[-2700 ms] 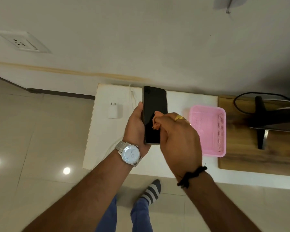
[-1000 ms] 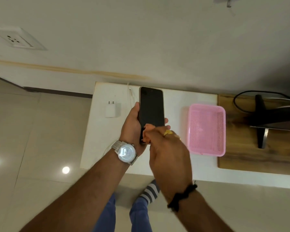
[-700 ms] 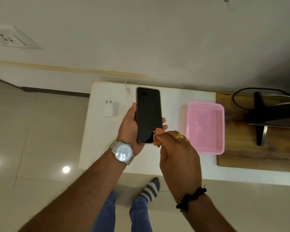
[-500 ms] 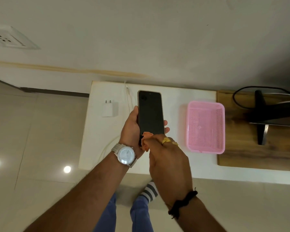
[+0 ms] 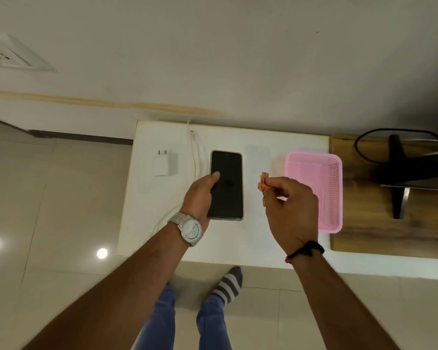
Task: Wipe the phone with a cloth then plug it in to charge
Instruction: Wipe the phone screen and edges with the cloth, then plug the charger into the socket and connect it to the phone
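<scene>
A black phone [image 5: 228, 183] with a dark screen is gripped along its left edge by my left hand [image 5: 199, 195], thumb on the glass, low over the white table [image 5: 258, 238]. My right hand [image 5: 292, 205] pinches a small orange cloth [image 5: 263, 184] to the right of the phone, apart from it. A white charger plug [image 5: 163, 162] lies on the table to the left. A white cable [image 5: 196, 152] runs from the back edge down past the phone's left side.
A pink plastic basket [image 5: 335, 190] stands right of my right hand. Beyond it lies a wooden board [image 5: 359, 223] with a black stand [image 5: 396, 178] and dark cords. A wall socket [image 5: 4, 55] is at the far left on the wall. My socked foot [image 5: 228, 284] is below the table edge.
My right hand has lifted the cloth off the screen and moved right, away from the phone. The phone has come down toward the table in my left hand.
</scene>
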Demonstrator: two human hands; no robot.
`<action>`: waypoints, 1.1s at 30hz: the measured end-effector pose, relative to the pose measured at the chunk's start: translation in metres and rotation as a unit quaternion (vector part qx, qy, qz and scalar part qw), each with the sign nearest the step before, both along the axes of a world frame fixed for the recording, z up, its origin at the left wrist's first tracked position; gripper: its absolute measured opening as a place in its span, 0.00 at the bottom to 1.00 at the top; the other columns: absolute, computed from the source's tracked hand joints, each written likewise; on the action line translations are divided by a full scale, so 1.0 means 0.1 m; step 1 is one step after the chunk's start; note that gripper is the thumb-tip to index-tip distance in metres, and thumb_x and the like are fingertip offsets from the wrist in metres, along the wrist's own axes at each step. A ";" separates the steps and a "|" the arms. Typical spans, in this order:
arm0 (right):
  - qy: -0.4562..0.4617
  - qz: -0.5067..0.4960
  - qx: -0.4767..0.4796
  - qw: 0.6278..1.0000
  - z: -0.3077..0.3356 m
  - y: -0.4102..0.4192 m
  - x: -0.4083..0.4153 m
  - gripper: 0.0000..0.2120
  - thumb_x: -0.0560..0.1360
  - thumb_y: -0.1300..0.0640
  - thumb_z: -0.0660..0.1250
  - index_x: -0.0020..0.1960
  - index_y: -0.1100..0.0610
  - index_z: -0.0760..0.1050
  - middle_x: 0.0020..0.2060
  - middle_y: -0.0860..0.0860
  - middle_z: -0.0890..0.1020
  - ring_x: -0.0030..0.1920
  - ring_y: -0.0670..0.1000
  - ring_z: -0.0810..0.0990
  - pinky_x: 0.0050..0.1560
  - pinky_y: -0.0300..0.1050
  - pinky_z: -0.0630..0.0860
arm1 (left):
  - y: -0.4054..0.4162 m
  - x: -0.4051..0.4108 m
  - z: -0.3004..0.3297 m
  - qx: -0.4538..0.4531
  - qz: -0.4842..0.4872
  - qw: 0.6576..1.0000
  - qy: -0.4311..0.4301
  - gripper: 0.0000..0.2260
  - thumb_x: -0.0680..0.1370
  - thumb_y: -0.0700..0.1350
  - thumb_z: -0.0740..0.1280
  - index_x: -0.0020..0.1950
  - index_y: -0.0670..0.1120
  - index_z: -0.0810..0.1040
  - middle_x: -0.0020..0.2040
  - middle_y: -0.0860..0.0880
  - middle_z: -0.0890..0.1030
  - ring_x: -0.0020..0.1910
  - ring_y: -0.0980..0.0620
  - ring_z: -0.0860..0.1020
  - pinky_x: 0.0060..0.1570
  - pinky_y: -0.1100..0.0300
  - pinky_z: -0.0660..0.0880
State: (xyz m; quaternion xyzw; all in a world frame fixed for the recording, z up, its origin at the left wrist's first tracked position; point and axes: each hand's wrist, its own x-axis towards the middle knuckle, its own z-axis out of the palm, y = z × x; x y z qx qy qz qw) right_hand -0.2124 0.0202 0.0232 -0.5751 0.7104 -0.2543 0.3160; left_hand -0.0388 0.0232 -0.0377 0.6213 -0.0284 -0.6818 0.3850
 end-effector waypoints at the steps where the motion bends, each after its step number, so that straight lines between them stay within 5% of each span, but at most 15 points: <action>1: -0.042 -0.022 0.026 0.999 -0.04 0.03 -0.04 0.06 0.78 0.55 0.72 0.52 0.55 0.85 0.45 0.47 0.87 0.44 0.44 0.85 0.55 0.41 0.82 | -0.04 0.00 -0.09 -0.002 -0.019 0.999 -0.028 0.09 0.82 0.46 0.65 0.57 0.42 0.82 0.55 0.39 0.86 0.54 0.37 0.85 0.58 0.40 0.81; 4: -0.181 -0.097 0.079 0.975 -0.14 0.12 -0.13 0.04 0.77 0.56 0.74 0.50 0.54 0.86 0.40 0.50 0.88 0.42 0.49 0.86 0.53 0.46 0.84 | -0.14 0.01 -0.32 -0.003 -0.085 0.992 -0.093 0.06 0.80 0.36 0.63 0.51 0.41 0.80 0.51 0.38 0.82 0.52 0.38 0.81 0.55 0.43 0.78; 8: -0.319 -0.149 0.132 0.927 -0.20 0.24 -0.16 0.06 0.77 0.61 0.73 0.48 0.52 0.86 0.44 0.52 0.89 0.48 0.56 0.87 0.52 0.45 0.83 | -0.21 0.01 -0.61 -0.014 -0.136 0.977 -0.165 0.06 0.81 0.38 0.65 0.53 0.42 0.82 0.52 0.38 0.84 0.52 0.39 0.83 0.56 0.45 0.82; 11: -0.363 -0.163 0.154 0.904 -0.22 0.29 -0.19 0.08 0.77 0.66 0.71 0.53 0.58 0.86 0.48 0.54 0.88 0.51 0.56 0.87 0.53 0.44 0.83 | -0.22 0.03 -0.77 -0.023 -0.190 0.945 -0.265 0.09 0.80 0.40 0.69 0.48 0.33 0.80 0.40 0.41 0.79 0.41 0.45 0.78 0.43 0.55 0.77; 13: -0.395 -0.174 0.169 0.886 -0.25 0.32 -0.21 0.09 0.78 0.68 0.69 0.57 0.65 0.83 0.52 0.56 0.87 0.55 0.56 0.86 0.56 0.47 0.83 | -0.21 0.02 -0.82 -0.028 -0.221 0.921 -0.319 0.11 0.78 0.42 0.72 0.42 0.35 0.79 0.36 0.43 0.77 0.37 0.46 0.76 0.41 0.57 0.74; 17: -0.440 -0.188 0.197 0.856 -0.27 0.35 -0.24 0.11 0.79 0.69 0.67 0.60 0.66 0.81 0.55 0.56 0.87 0.57 0.56 0.86 0.56 0.46 0.83 | -0.22 0.05 -0.92 -0.004 -0.279 0.861 -0.426 0.11 0.75 0.47 0.76 0.45 0.39 0.83 0.41 0.43 0.85 0.43 0.45 0.83 0.43 0.58 0.78; 22: -0.466 -0.188 0.224 0.835 -0.30 0.39 -0.30 0.11 0.80 0.70 0.64 0.59 0.66 0.81 0.56 0.56 0.87 0.57 0.56 0.86 0.60 0.49 0.81 | -0.22 0.10 -0.93 -0.003 -0.325 0.811 -0.487 0.13 0.74 0.52 0.77 0.51 0.46 0.80 0.43 0.52 0.80 0.45 0.51 0.78 0.44 0.60 0.71; 25: -0.489 -0.176 0.228 0.823 -0.33 0.42 -0.31 0.08 0.80 0.70 0.64 0.55 0.68 0.80 0.58 0.59 0.85 0.60 0.59 0.84 0.63 0.50 0.79 | -0.18 0.00 -0.70 -0.052 -0.323 0.798 -0.506 0.11 0.77 0.54 0.73 0.46 0.47 0.81 0.38 0.53 0.81 0.41 0.50 0.80 0.42 0.59 0.73; 27: -0.502 -0.170 0.235 0.815 -0.35 0.44 -0.31 0.07 0.80 0.69 0.63 0.54 0.67 0.80 0.59 0.60 0.84 0.61 0.59 0.83 0.63 0.49 0.79 | -0.13 -0.13 -0.50 -0.096 -0.323 0.838 -0.430 0.14 0.79 0.54 0.70 0.42 0.44 0.82 0.36 0.49 0.83 0.38 0.46 0.83 0.40 0.55 0.80; 30: -0.513 -0.176 0.248 0.803 -0.39 0.47 -0.30 0.11 0.81 0.67 0.62 0.60 0.66 0.80 0.59 0.61 0.84 0.63 0.61 0.82 0.62 0.49 0.80 | -0.09 -0.32 -0.16 -0.041 -0.325 0.939 -0.106 0.20 0.80 0.58 0.69 0.52 0.40 0.85 0.47 0.39 0.87 0.48 0.40 0.86 0.45 0.43 0.86; 31: -0.517 -0.181 0.254 0.797 -0.39 0.47 -0.29 0.12 0.81 0.67 0.62 0.62 0.64 0.80 0.59 0.60 0.84 0.63 0.60 0.82 0.61 0.49 0.80 | -0.07 -0.35 -0.09 -0.027 -0.328 0.944 -0.029 0.21 0.79 0.58 0.71 0.55 0.40 0.85 0.51 0.38 0.87 0.50 0.40 0.86 0.46 0.43 0.85; 33: -0.539 -0.192 0.262 0.777 -0.37 0.48 -0.28 0.14 0.82 0.64 0.62 0.64 0.60 0.80 0.60 0.57 0.84 0.63 0.57 0.82 0.58 0.48 0.81 | -0.05 -0.38 -0.01 -0.069 -0.346 0.936 -0.008 0.16 0.78 0.52 0.74 0.56 0.40 0.86 0.51 0.37 0.87 0.50 0.41 0.87 0.48 0.43 0.85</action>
